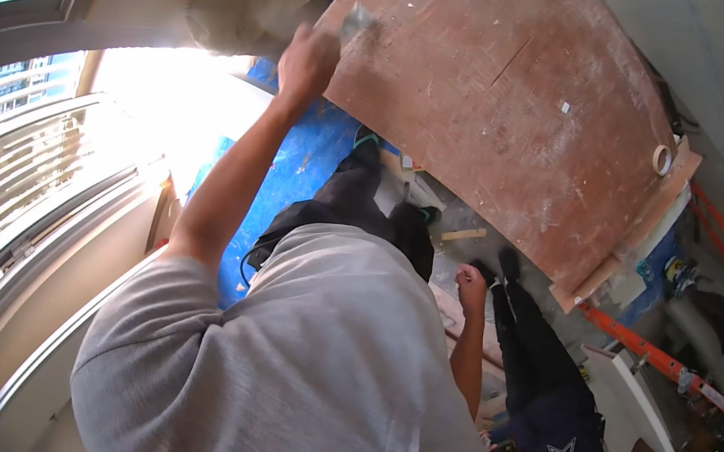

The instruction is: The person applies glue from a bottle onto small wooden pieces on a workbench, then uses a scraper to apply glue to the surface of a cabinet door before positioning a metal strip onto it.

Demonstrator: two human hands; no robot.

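Observation:
My left hand (308,64) is closed around a small tool with a grey, blurred head (358,22). Its kind is hard to make out. That head is over the left edge of a large reddish-brown board (482,83), which is scuffed and dusty, with small white bits on it. Down by my right side, my right hand (471,290) is closed, away from the board, with its fingers curled. Whether anything sits inside those fingers does not show.
A tape roll (661,160) lies near the board's right end. Blue sheeting (311,160) covers floor at left, beside bright windows. Wood scraps (463,234) lie below the board. At right are an orange ladder (664,365) and a co-worker in a dark jersey (554,421), one hand at a white panel (643,407).

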